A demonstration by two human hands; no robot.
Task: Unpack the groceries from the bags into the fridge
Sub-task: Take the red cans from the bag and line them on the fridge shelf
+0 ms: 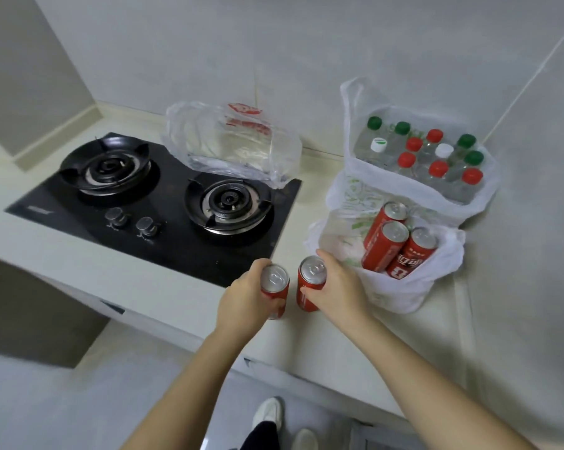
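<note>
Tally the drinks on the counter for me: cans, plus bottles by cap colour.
red cans: 5 (1 in the left hand, 1 in the right hand, 3 in the front bag)
green-capped bottles: 4
red-capped bottles: 5
white-capped bottles: 2
Total: 16
</note>
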